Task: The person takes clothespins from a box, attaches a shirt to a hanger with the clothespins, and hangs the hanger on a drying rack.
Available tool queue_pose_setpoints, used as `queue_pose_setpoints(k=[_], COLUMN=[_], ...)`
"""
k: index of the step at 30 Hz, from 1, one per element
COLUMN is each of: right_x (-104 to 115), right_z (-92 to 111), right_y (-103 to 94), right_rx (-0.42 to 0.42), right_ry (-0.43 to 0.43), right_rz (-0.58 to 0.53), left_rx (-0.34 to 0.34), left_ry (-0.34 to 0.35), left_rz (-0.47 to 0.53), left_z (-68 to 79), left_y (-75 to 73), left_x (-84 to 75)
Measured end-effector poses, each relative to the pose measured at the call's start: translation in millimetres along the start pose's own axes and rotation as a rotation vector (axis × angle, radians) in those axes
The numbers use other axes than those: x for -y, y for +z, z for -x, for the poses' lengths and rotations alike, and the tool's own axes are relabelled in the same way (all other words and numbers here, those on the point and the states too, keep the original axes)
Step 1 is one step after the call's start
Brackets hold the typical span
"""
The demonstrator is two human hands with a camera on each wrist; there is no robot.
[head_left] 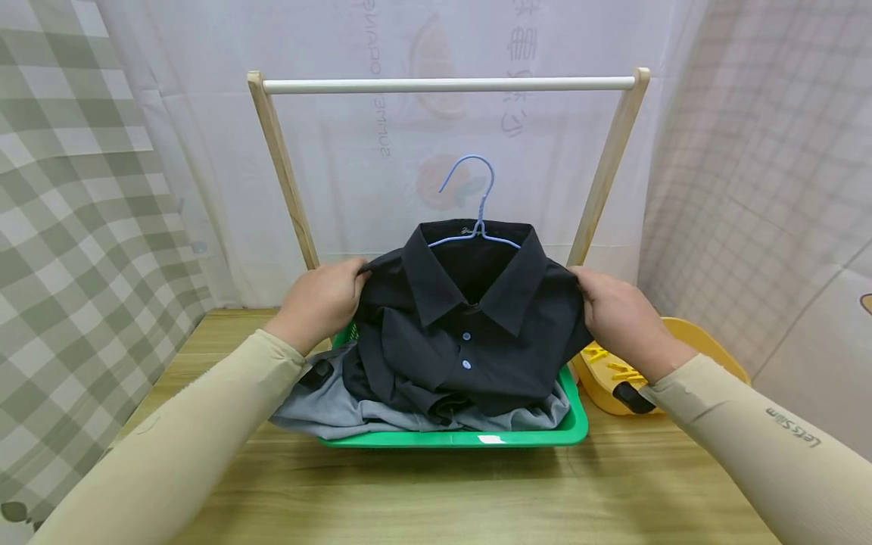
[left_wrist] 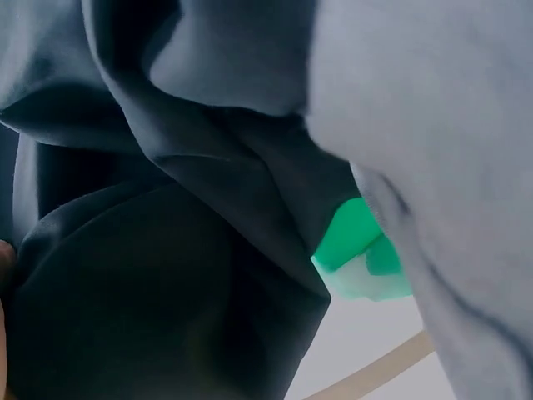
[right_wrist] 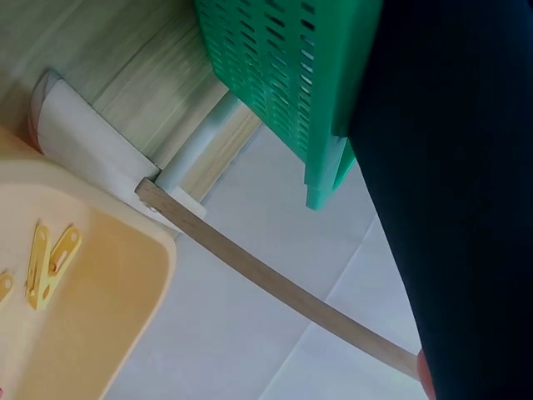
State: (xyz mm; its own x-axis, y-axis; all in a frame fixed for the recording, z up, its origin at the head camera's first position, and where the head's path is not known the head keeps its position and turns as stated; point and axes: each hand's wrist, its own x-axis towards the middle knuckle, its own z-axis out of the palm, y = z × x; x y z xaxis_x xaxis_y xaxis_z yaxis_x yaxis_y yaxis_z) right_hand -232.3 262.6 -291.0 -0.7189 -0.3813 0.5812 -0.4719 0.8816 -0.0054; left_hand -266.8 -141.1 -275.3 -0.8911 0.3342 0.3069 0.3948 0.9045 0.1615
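Black shirt [head_left: 422, 352]: I see it over the green basket [head_left: 436, 439], between both hands, with a blue hanger [head_left: 483, 203] inside its collar.
Left hand [head_left: 316, 303]: pinching one shoulder.
Right hand [head_left: 623, 325]: gripping the other, apparently so the front stays spread.
Grey cloth [head_left: 409, 416]: in the basket beneath the shirt.
White-barred rack [head_left: 450, 85]: behind, seemingly for easy reach.
Yellow tub [right_wrist: 112, 287]: beside the basket, probably keeping clips [right_wrist: 38, 267] together.
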Motion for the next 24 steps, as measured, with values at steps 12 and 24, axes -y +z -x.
queue_pose_setpoints(k=[12,24], right_x=[-1.3,-7.2], right_z=[-1.4,0.7], right_y=[1.1,-4.6], right_rx=[0.043,0.094], right_ry=[0.050,0.124], right_rz=[0.015,-0.035], left_rx=[-0.009,-0.026], left_ry=[0.001,-0.032], left_rz=[-0.040,-0.012], left_z=[2.6,4.3], left_y=[3.2,5.1], left_x=[1.7,2.6])
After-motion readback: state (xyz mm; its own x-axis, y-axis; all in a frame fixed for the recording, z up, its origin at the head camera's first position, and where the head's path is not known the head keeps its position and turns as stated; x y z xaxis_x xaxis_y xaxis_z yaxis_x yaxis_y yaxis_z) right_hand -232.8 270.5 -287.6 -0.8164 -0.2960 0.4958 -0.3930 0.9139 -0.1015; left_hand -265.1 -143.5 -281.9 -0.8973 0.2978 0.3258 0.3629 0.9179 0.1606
